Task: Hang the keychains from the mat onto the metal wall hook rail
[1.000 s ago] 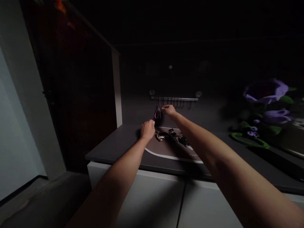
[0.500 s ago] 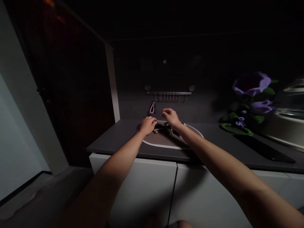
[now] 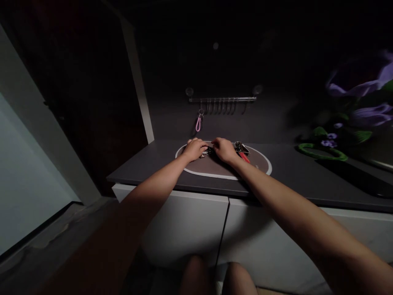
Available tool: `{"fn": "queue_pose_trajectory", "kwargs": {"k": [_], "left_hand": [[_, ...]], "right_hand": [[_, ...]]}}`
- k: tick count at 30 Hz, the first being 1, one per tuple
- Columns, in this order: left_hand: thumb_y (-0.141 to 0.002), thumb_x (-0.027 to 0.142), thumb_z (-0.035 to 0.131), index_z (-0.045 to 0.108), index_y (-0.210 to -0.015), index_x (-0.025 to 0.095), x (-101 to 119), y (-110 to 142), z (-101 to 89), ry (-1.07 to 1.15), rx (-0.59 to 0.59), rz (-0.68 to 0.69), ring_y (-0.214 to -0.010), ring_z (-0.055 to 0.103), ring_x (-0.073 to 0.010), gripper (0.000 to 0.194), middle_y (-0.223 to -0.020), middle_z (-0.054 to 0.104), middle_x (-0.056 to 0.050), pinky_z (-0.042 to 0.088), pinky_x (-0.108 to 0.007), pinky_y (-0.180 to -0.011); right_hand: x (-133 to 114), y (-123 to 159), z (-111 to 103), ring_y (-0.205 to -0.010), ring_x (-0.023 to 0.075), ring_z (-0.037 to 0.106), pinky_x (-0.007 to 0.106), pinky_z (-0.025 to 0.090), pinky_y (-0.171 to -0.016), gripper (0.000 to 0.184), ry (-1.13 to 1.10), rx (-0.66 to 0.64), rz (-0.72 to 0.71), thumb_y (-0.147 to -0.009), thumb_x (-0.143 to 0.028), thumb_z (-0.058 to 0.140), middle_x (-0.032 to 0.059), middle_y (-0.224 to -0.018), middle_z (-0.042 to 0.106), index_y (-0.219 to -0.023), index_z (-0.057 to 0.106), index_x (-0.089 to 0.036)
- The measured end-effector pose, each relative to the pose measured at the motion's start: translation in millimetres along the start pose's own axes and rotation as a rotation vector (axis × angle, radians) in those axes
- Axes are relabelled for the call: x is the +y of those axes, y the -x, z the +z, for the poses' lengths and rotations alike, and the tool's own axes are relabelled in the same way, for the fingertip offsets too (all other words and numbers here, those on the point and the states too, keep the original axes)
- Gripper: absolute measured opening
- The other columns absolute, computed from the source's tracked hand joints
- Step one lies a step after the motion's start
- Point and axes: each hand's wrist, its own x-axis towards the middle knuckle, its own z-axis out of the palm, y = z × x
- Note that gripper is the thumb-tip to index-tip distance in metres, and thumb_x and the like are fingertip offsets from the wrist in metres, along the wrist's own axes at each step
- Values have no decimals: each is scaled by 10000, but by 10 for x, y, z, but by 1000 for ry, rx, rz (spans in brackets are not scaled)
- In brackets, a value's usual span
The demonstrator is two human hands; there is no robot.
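Note:
On the dark counter lies an oval brown mat (image 3: 221, 171) with a white rim. My left hand (image 3: 193, 150) is at its left part, fingers curled down around small metal pieces (image 3: 210, 150) that look like keys. Close by on the right, my right hand (image 3: 224, 150) is bent down with fingers closed over the same spot; its fingertips are mostly hidden. To the right of that hand lie a shiny metal bunch (image 3: 242, 147) and a red strip (image 3: 244, 157), partly covered by my wrist. Dim light hides what exactly my fingers hold.
A clear rail (image 3: 222, 99) with several hooks is fixed to the wall; a pink loop keyring (image 3: 198, 123) hangs at its left. Rightward stand purple flowers (image 3: 370, 114) with a green ring base (image 3: 322, 152) and a flat black object (image 3: 356, 176). White cabinet doors (image 3: 190, 221) are below.
My right hand has come down from above the mat to the things on it. The red strip and metal bunch now show beside it. My view has tilted downward.

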Motion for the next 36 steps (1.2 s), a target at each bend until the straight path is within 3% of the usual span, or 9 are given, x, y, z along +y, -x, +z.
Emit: {"fn": "queue_pose_trajectory", "kwargs": {"k": [16, 23, 30, 36], "left_hand": [[-864, 271, 379, 623, -928, 198, -11, -29, -50, 36, 77, -94, -985, 497, -198, 262, -1001, 629, -57, 325, -338, -836], [-839, 247, 391, 628, -845, 176, -20, -52, -70, 140, 130, -139, -940, 526, -194, 248, -942, 648, -63, 349, -321, -833], [-778, 226, 443, 623, -773, 145, -60, -75, -44, 455, 170, -235, -738, 552, -146, 197, -772, 639, -34, 396, -258, -706], [-715, 193, 485, 585, -669, 133, -63, -92, -23, 787, 152, -325, -556, 473, -100, 126, -570, 546, 15, 370, -224, -576]], "right_hand": [[-69, 20, -45, -911, 183, 594, 258, 408, -799, 258, -99, -14, 44, -800, -182, 459, 97, -1006, 657, -991, 628, -143], [-88, 32, -30, -807, 153, 564, 257, 401, -750, 208, -234, 26, -62, -787, -275, 496, 59, -894, 655, -893, 634, -163], [-39, 2, -8, -789, 147, 543, 259, 388, -749, 161, -236, 52, -88, -775, -234, 505, 61, -853, 645, -836, 630, -153], [-11, -20, 0, -778, 145, 552, 259, 394, -745, 153, -315, 123, -60, -785, -224, 509, 56, -847, 646, -849, 625, -148]]}}
